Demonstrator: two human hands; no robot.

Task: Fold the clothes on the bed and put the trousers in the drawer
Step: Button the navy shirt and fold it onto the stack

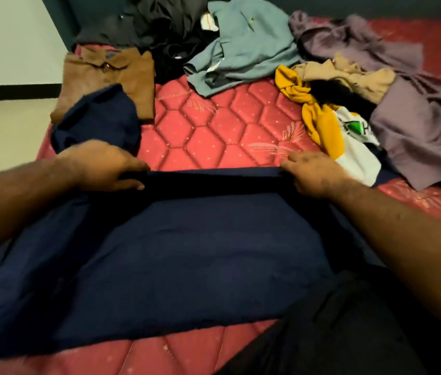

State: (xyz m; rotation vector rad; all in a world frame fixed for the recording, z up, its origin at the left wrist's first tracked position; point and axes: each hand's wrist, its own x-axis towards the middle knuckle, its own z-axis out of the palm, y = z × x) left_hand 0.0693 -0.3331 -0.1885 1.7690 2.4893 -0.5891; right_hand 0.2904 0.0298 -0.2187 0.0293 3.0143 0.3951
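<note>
One garment only, the brown shirt (pixel 111 77) lying beyond the left hand (pixel 105 166), appears folded, while a navy garment (pixel 173 253) of soft, matte cloth is spread flat on the quilted red mattress (pixel 214 125) with its far edge pinched in the grip of the left hand and of the right hand (pixel 314 174). Beyond and to the right of that grip, the grey-green trousers (pixel 243 47), a black heap (pixel 159 23), mauve cloth (pixel 403 109), a beige piece (pixel 349 74) and a yellow-and-white shirt (pixel 335 125) are left crumpled. No drawer is seen, so most of the task is judged undone.

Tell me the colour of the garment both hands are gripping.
Dark navy blue garment, plain with no pattern, seen in the head view.
</note>
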